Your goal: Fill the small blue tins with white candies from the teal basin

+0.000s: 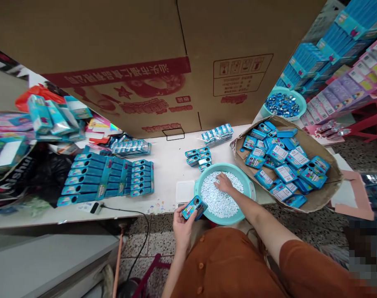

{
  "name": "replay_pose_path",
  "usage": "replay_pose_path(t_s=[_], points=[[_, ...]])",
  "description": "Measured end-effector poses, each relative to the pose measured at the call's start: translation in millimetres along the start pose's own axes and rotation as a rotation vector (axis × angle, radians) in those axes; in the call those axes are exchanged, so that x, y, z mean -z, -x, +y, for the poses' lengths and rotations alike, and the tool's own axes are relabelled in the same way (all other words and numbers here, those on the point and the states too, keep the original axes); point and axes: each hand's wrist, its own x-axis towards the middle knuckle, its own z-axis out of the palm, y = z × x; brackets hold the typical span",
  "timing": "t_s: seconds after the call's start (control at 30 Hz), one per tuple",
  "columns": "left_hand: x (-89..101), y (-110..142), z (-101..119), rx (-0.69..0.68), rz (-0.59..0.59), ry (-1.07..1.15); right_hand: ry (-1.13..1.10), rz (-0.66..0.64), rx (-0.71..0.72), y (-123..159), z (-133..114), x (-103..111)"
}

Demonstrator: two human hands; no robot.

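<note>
Gripping a small blue rectangular box at lower centre, the left hand sits beside a round turquoise plastic basin; working close to its rim should limit spills. The right hand lies among white pellets; how closed its grip is, I cannot tell. Upside-down red Chinese lettering marks the brown cardboard carton, upper centre; a black bag at left reads roughly "eishui".

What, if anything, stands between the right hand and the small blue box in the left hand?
Visibly, only white pieces and the left rim of the teal basin: the right hand is inside it, while the left hand holds the blue box by that rim.
</note>
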Motion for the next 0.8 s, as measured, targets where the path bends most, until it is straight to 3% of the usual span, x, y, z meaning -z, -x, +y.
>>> replay_pose_path(t_s=[0.23, 0.47, 0.67, 0.73, 0.8], points=[[-4.3, -12, 3, 0.007, -0.026, -0.04, 0.007, -0.082, 0.032, 37, 1, -22], [-17.7, -8, 1, 0.006, -0.055, -0.037, -0.062, -0.153, -0.033, 63, 9, -24], [-18.5, -3, -3, -0.011, -0.032, -0.045, -0.123, -0.321, -0.06, 72, 6, -26], [-17.7, -2, -3, -0.019, -0.036, -0.056, -0.17, -0.291, -0.113, 74, 4, -28], [-16.9, -1, -4, -0.026, -0.055, -0.067, -0.358, -0.242, -0.201, 75, 4, -28]])
